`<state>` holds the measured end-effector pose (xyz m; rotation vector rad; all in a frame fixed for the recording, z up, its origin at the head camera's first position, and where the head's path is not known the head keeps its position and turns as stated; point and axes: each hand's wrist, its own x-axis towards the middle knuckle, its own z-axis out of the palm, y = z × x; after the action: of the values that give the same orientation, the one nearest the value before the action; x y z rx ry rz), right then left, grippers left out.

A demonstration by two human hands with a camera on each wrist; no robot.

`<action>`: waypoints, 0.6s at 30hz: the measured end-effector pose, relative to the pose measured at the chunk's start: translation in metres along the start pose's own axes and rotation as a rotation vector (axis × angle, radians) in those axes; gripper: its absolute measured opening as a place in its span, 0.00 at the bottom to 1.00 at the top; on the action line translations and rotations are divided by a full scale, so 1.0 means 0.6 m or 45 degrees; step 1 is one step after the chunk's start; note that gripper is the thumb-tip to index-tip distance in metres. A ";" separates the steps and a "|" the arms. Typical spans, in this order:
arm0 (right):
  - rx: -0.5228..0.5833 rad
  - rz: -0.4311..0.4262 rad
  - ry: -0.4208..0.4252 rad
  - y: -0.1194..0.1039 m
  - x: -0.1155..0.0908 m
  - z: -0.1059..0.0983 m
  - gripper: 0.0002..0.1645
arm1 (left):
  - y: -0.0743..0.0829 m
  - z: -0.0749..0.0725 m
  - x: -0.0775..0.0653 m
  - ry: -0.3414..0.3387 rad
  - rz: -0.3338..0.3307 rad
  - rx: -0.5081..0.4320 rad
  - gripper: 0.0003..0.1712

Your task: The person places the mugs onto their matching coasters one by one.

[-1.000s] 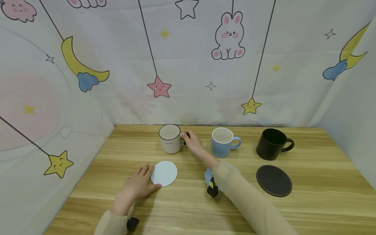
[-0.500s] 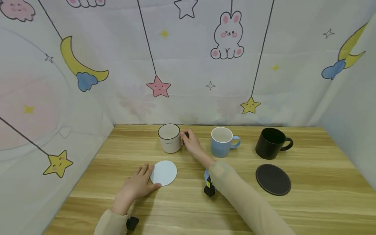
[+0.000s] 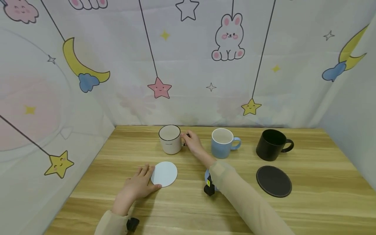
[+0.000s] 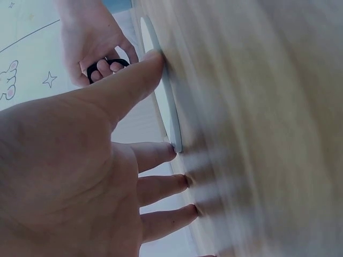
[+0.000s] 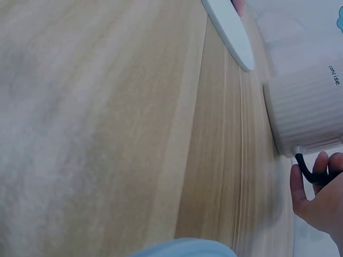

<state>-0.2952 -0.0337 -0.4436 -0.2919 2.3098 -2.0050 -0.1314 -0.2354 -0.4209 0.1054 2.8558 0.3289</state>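
Observation:
My right hand [image 3: 192, 142] grips the black handle of a white mug [image 3: 171, 143] with a dark rim, near the table's back edge. In the right wrist view the ribbed side of this mug shows, and the fingers are curled round its handle. My left hand [image 3: 138, 184] lies beside a round white coaster [image 3: 164, 174], which is flat on the table in front of the mug. The left wrist view shows the thumb and index finger touching the edge of the coaster [image 4: 161, 91], while the other straight fingers rest their tips on the table.
A light blue mug [image 3: 221, 145] and a black mug [image 3: 269, 145] stand to the right. In front of the black one lies a black coaster [image 3: 274, 181]. A blue coaster [image 3: 207, 175] is partly hidden by my right sleeve. A patterned curtain [image 3: 191, 65] borders the wooden table.
Both hands stay where they are, apart from a slight shift of the right forearm. The mugs and coasters keep their places; the view itself wavers slightly.

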 end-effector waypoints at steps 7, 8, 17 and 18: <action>-0.059 -0.017 -0.008 -0.001 -0.002 -0.001 0.21 | 0.001 -0.002 -0.001 0.002 0.000 0.009 0.51; -0.066 -0.016 -0.008 0.000 -0.002 -0.001 0.21 | 0.001 -0.002 -0.002 0.001 0.000 0.010 0.50; -0.024 0.023 0.012 0.000 -0.007 0.001 0.23 | 0.002 -0.002 -0.004 0.013 0.008 0.009 0.50; -0.021 0.031 0.012 -0.001 -0.008 0.002 0.23 | 0.002 -0.002 -0.004 0.012 0.007 0.011 0.50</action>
<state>-0.2900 -0.0339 -0.4434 -0.2548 2.3244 -1.9813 -0.1294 -0.2345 -0.4190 0.1135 2.8671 0.3191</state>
